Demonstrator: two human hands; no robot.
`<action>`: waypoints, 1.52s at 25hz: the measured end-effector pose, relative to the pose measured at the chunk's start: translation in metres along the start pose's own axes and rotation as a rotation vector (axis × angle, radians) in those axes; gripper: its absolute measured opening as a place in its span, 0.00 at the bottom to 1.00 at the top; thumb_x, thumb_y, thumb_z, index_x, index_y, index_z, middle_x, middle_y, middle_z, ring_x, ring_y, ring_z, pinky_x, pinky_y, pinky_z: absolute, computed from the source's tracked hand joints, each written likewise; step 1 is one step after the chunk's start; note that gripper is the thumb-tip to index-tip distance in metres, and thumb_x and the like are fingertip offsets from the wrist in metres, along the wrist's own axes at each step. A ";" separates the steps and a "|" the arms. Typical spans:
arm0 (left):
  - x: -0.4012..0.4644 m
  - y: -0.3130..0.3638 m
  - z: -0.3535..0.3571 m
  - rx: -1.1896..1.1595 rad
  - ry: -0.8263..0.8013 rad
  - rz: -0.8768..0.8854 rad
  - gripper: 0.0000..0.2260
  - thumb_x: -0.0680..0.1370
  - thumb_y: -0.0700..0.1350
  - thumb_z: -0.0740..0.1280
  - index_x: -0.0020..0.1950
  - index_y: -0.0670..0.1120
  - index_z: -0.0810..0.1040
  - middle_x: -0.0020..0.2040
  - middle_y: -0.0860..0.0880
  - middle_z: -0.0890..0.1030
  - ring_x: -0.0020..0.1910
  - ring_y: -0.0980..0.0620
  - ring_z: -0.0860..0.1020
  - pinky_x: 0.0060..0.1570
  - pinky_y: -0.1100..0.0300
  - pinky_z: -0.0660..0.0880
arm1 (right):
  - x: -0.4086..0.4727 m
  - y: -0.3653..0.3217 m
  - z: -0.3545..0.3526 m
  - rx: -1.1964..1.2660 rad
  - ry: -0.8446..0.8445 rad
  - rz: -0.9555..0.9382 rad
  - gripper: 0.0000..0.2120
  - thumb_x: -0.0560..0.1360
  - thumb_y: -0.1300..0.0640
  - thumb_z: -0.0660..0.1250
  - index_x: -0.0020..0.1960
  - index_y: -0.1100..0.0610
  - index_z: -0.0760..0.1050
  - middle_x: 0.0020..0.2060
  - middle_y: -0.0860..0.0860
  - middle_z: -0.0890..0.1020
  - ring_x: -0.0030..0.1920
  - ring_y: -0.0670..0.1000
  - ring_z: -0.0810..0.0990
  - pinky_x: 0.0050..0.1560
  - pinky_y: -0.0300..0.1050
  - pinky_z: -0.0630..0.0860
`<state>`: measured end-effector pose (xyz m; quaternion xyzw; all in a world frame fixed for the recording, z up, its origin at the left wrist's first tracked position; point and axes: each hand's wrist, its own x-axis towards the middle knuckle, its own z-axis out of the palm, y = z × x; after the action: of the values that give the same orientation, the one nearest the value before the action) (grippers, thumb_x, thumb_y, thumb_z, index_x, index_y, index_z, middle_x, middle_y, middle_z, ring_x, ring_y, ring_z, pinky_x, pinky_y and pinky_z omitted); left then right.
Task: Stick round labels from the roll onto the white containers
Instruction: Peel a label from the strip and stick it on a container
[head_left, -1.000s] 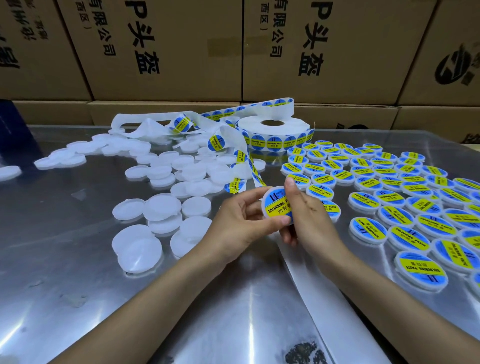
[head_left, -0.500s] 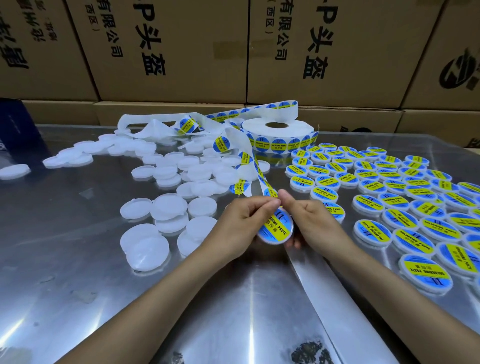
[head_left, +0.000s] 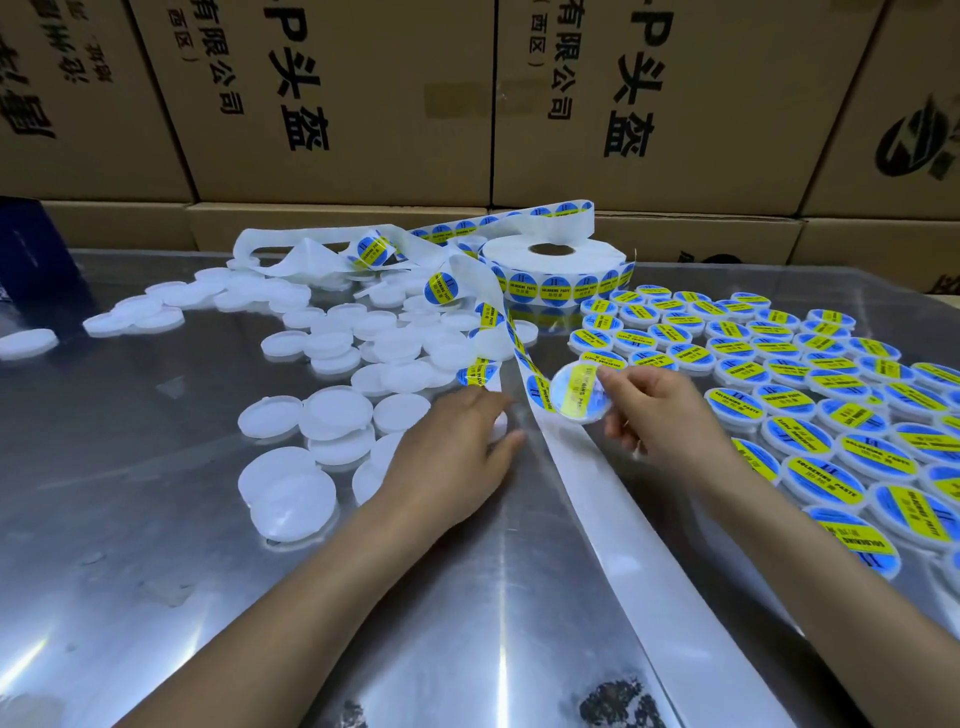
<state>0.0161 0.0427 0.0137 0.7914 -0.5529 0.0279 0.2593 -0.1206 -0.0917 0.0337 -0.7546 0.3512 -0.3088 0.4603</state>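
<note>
Head view: right hand (head_left: 660, 415) grip pinching peeled label (head_left: 579, 395), backing strip (head_left: 613, 499) running near-to-far.

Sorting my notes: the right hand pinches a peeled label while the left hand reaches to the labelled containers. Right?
Not quite. In the head view the left hand reaches to the unlabelled white containers; the right hand does pinch a peeled label.
</note>
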 end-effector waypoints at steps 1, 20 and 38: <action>0.000 -0.002 0.002 0.056 -0.031 0.000 0.13 0.79 0.52 0.61 0.60 0.49 0.74 0.59 0.54 0.74 0.60 0.52 0.71 0.54 0.54 0.72 | 0.003 0.004 -0.004 -0.103 0.017 0.021 0.15 0.79 0.53 0.61 0.35 0.57 0.71 0.21 0.48 0.76 0.20 0.45 0.70 0.27 0.39 0.69; 0.003 0.008 -0.007 -0.302 0.217 0.007 0.09 0.81 0.51 0.57 0.45 0.47 0.67 0.30 0.55 0.70 0.33 0.52 0.67 0.35 0.53 0.64 | -0.003 0.021 -0.004 -0.984 0.026 -0.130 0.13 0.77 0.49 0.59 0.57 0.56 0.72 0.58 0.52 0.78 0.61 0.56 0.73 0.55 0.50 0.69; 0.004 0.008 0.016 0.117 -0.151 0.182 0.27 0.79 0.60 0.56 0.74 0.49 0.62 0.76 0.51 0.59 0.74 0.55 0.58 0.66 0.59 0.58 | -0.011 0.005 -0.001 -0.705 -0.133 -0.432 0.17 0.76 0.52 0.64 0.63 0.40 0.71 0.47 0.42 0.83 0.53 0.49 0.79 0.49 0.46 0.74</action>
<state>0.0067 0.0301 0.0039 0.7515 -0.6378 0.0239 0.1670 -0.1286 -0.0846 0.0277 -0.9405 0.2387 -0.2099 0.1202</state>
